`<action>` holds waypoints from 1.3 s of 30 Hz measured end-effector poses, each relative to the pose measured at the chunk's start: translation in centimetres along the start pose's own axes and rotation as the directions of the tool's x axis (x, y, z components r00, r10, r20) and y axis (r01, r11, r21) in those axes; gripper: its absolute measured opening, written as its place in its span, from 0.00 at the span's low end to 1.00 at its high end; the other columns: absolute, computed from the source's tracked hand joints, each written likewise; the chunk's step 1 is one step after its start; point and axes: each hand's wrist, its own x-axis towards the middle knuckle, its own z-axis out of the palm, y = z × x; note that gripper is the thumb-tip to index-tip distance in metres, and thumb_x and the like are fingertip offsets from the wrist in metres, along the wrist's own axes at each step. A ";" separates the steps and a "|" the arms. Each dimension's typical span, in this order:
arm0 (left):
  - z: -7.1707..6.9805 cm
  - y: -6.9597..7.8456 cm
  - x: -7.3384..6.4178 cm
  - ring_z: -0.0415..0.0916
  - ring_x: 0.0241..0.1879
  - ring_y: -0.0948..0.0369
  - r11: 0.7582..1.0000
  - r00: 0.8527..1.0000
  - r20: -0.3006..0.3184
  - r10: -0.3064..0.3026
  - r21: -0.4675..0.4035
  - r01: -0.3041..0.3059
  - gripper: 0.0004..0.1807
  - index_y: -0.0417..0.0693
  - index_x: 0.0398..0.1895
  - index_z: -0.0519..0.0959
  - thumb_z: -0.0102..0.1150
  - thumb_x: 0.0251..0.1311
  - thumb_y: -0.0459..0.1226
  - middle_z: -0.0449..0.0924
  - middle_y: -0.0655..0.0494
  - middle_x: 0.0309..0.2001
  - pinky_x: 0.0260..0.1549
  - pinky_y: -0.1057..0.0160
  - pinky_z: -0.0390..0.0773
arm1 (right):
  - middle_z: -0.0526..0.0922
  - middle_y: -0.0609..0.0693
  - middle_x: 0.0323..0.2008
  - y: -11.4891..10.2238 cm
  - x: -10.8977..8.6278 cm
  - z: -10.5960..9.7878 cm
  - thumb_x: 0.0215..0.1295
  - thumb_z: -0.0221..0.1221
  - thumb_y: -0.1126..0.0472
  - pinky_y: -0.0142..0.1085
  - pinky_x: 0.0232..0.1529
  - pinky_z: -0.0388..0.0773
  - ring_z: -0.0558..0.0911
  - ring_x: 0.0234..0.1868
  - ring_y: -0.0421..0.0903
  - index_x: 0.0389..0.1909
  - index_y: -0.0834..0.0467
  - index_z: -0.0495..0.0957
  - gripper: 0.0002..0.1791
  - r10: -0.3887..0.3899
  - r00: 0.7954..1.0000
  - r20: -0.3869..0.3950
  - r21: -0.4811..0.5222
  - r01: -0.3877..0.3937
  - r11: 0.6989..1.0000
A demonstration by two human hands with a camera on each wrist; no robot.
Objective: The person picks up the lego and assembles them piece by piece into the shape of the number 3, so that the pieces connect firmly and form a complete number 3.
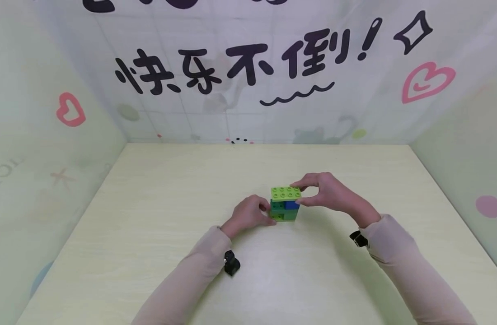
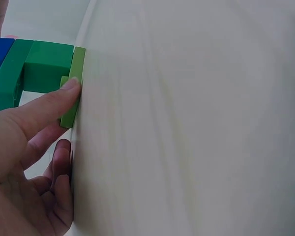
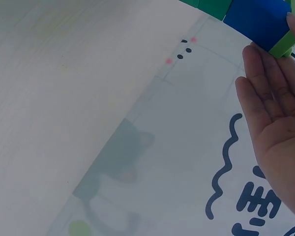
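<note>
A small stack of toy building bricks stands upright on the table. Its top is a studded lime-green plate, with a blue brick beneath its right part. Darker green bricks make up the middle, above a lower lime-green plate on the tabletop. From the left, my left hand pinches the lower plate, its thumb on the plate's edge in the left wrist view. My right hand grips the right end of the top plate between thumb and fingers. The stack's far side is hidden in the head view.
The pale wooden table is enclosed by a printed back wall and side walls. Black straps with small buckles hang at both sleeve cuffs.
</note>
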 end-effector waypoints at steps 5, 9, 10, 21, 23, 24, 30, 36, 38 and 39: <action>0.0 -0.2 0.0 0.71 0.33 0.64 1.000 1.000 0.009 0.004 -0.002 -0.004 0.17 0.49 0.32 0.81 0.75 0.37 0.44 0.77 0.61 0.32 0.34 0.64 0.71 | 0.80 0.46 0.43 0.2 0.0 0.0 0.51 0.67 0.57 0.41 0.40 0.74 0.77 0.42 0.44 0.50 0.57 0.78 0.23 0.000 1.000 -0.003 0.024 0.000 1.000; 0.1 -0.2 -0.1 0.70 0.34 0.63 1.000 1.000 0.013 0.013 0.004 -0.013 0.17 0.50 0.32 0.80 0.74 0.38 0.45 0.75 0.61 0.32 0.33 0.64 0.70 | 0.79 0.45 0.42 0.6 -0.1 0.0 0.52 0.67 0.56 0.46 0.49 0.71 0.77 0.45 0.45 0.50 0.56 0.78 0.23 0.017 1.000 -0.005 0.082 -0.017 0.996; 0.2 -0.2 -0.1 0.69 0.34 0.63 1.000 1.000 0.011 0.017 0.007 -0.017 0.18 0.50 0.33 0.80 0.74 0.38 0.45 0.75 0.61 0.32 0.33 0.65 0.69 | 0.79 0.46 0.43 0.7 -0.2 0.0 0.52 0.67 0.56 0.48 0.50 0.70 0.77 0.45 0.46 0.50 0.56 0.78 0.23 0.019 1.000 -0.006 0.092 -0.018 0.996; 0.3 0.1 -0.2 0.68 0.32 0.63 1.000 1.000 -0.002 0.001 0.015 -0.001 0.20 0.49 0.37 0.80 0.74 0.38 0.44 0.72 0.60 0.32 0.30 0.66 0.68 | 0.77 0.51 0.49 1.3 -0.4 0.2 0.53 0.66 0.56 0.52 0.52 0.67 0.76 0.47 0.47 0.53 0.58 0.75 0.25 -0.007 1.000 -0.006 0.156 0.008 0.988; 0.2 0.1 -0.2 0.68 0.32 0.62 1.000 1.000 0.003 0.001 0.010 -0.001 0.21 0.49 0.38 0.80 0.74 0.38 0.44 0.72 0.60 0.32 0.29 0.65 0.68 | 0.77 0.52 0.50 1.3 -0.4 0.1 0.54 0.66 0.57 0.52 0.52 0.67 0.76 0.47 0.47 0.54 0.59 0.74 0.26 -0.009 1.000 -0.006 0.160 0.010 0.987; 0.2 0.1 -0.2 0.68 0.32 0.62 1.000 1.000 0.007 0.000 0.002 0.000 0.22 0.49 0.39 0.80 0.74 0.38 0.44 0.72 0.60 0.32 0.30 0.65 0.68 | 0.77 0.52 0.50 1.3 -0.4 0.1 0.54 0.66 0.57 0.52 0.52 0.67 0.76 0.47 0.48 0.54 0.59 0.74 0.26 -0.010 1.000 -0.006 0.160 0.011 0.987; -0.2 0.2 -0.6 0.69 0.34 0.60 0.996 1.000 0.017 0.003 -0.085 -0.002 0.23 0.45 0.41 0.79 0.74 0.39 0.40 0.72 0.56 0.34 0.32 0.64 0.70 | 0.77 0.52 0.50 1.5 -0.9 0.2 0.53 0.66 0.57 0.51 0.52 0.68 0.76 0.48 0.48 0.55 0.60 0.73 0.28 -0.007 1.000 -0.023 0.152 0.011 0.988; -0.7 0.1 -1.2 0.70 0.35 0.59 0.979 1.000 -0.009 0.007 -0.202 -0.009 0.22 0.41 0.42 0.79 0.73 0.40 0.35 0.72 0.53 0.36 0.34 0.65 0.73 | 0.79 0.52 0.46 2.2 -1.6 0.7 0.53 0.66 0.56 0.50 0.49 0.70 0.78 0.46 0.49 0.54 0.58 0.74 0.26 0.018 0.998 -0.065 0.145 -0.009 0.989; -0.8 0.1 -1.4 0.71 0.35 0.59 0.975 1.000 -0.025 0.010 -0.221 -0.015 0.21 0.41 0.42 0.79 0.72 0.41 0.35 0.72 0.52 0.36 0.35 0.65 0.73 | 0.80 0.54 0.44 2.5 -1.9 1.0 0.53 0.66 0.56 0.51 0.48 0.70 0.78 0.45 0.51 0.53 0.58 0.75 0.26 0.025 0.996 -0.081 0.152 -0.012 0.988; -0.9 0.1 -1.5 0.72 0.35 0.59 0.973 0.999 -0.033 0.010 -0.231 -0.017 0.20 0.41 0.42 0.79 0.71 0.42 0.34 0.72 0.52 0.36 0.36 0.65 0.73 | 0.80 0.55 0.43 2.6 -2.0 1.1 0.53 0.66 0.57 0.52 0.47 0.70 0.78 0.45 0.51 0.53 0.58 0.75 0.25 0.033 0.995 -0.089 0.161 -0.019 0.987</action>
